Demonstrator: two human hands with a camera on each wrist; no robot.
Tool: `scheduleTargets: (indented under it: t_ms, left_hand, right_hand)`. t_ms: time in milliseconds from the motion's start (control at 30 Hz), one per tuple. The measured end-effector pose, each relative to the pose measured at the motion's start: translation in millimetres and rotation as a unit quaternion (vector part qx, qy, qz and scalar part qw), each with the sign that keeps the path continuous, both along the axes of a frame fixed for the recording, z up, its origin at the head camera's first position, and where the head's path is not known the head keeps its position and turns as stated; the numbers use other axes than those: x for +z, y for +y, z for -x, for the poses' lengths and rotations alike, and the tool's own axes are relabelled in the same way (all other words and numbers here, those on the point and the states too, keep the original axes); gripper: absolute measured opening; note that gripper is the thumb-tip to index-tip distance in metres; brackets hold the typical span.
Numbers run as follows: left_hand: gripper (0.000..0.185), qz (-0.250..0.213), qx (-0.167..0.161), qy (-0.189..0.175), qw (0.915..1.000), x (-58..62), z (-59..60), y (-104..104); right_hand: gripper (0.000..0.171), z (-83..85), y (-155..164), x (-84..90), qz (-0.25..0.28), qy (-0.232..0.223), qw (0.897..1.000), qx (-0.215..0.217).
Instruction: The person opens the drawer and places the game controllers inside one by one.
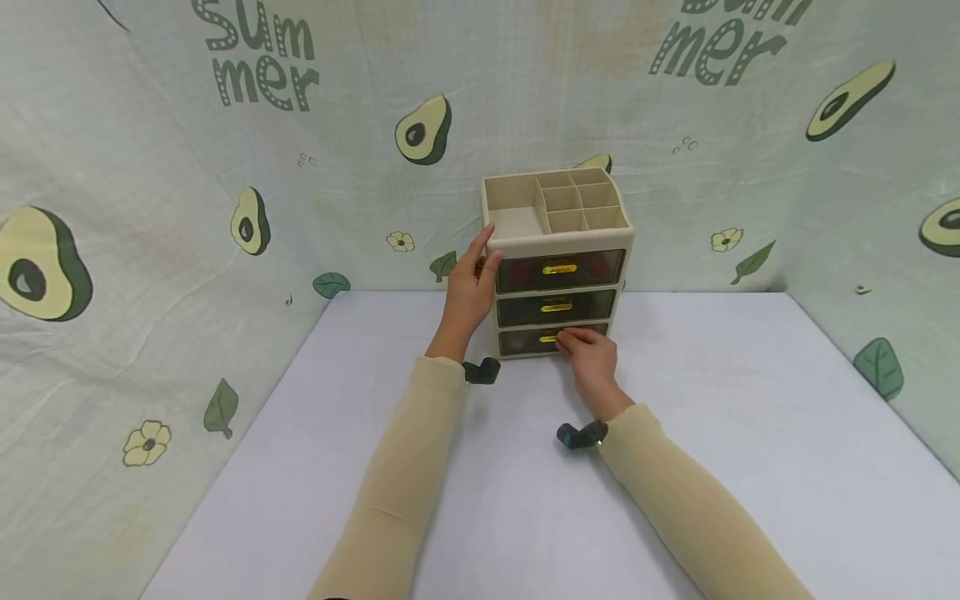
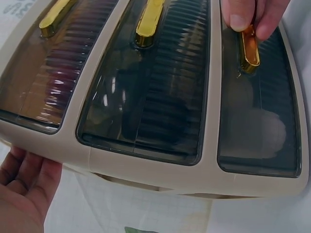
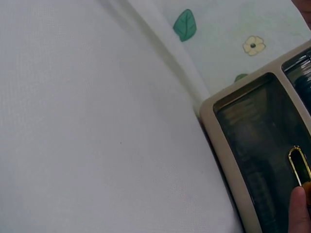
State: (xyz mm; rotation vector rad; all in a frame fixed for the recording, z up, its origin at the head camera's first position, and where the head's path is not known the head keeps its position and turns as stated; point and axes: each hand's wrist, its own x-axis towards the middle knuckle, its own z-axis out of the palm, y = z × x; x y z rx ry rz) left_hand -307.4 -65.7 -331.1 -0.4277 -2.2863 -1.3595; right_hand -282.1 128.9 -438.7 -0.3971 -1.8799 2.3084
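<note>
A beige desk organiser [image 1: 557, 242] stands at the back of the table, with open compartments on top and three dark see-through drawers with gold handles. My left hand [image 1: 480, 268] rests flat against its left side, fingers straight; its palm [image 2: 22, 194] shows beside the casing. My right hand [image 1: 573, 342] pinches the gold handle [image 2: 249, 48] of the bottom drawer [image 2: 257, 121] between thumb and fingers [image 2: 238, 14]. All three drawers sit flush in the casing. In the right wrist view a fingertip [image 3: 299, 208] sits at the handle [image 3: 297, 162] of that drawer [image 3: 252, 136].
The organiser stands on a white table [image 1: 750, 433] that is walled on three sides by pale cloth printed with avocados [image 1: 423, 129]. Black wrist cameras [image 1: 482, 371] sit on both beige sleeves.
</note>
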Motion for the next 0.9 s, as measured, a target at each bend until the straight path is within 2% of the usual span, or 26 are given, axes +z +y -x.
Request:
scheduleTargets:
  t_ms: [300, 367, 433, 500, 633, 833, 900]
  left_hand:
    - [0.052, 0.008, -0.001, -0.011, 0.9999, 2.2, 0.3, -2]
    - [0.052, 0.005, -0.004, -0.013, 0.9999, 2.3, 0.4, -2]
    - [0.053, 0.006, -0.004, -0.014, 0.9999, 2.3, 0.3, -1]
    - [0.053, 0.009, -0.004, -0.013, 0.9999, 2.7, 0.2, -1]
    - [0.052, 0.029, -0.004, -0.006, 0.9996, 4.7, -0.6, -1]
    - [0.055, 0.058, -0.006, -0.006, 0.9983, 7.9, -10.1, -6]
    - [0.057, 0.07, -0.008, -0.009, 0.9975, 7.8, -14.9, -10]
  right_hand:
    - [0.023, -0.1, 1, -0.4, -0.021, -0.002, 1.0, 0.007]
    - [0.023, -1.1, 3, 0.0, -0.051, -0.004, 0.999, 0.016]
    - [0.022, -2.9, 6, 0.2, -0.104, -0.005, 0.994, 0.025]
    - [0.021, -5.3, 10, 0.7, -0.176, 0.002, 0.984, 0.03]
    - [0.018, -13.5, 18, 7.0, -0.302, 0.037, 0.952, 0.031]
    - [0.022, -31.6, 30, 30.4, -0.403, 0.1, 0.907, 0.071]
    - [0.024, -37.0, 36, 39.5, -0.435, 0.138, 0.887, 0.075]
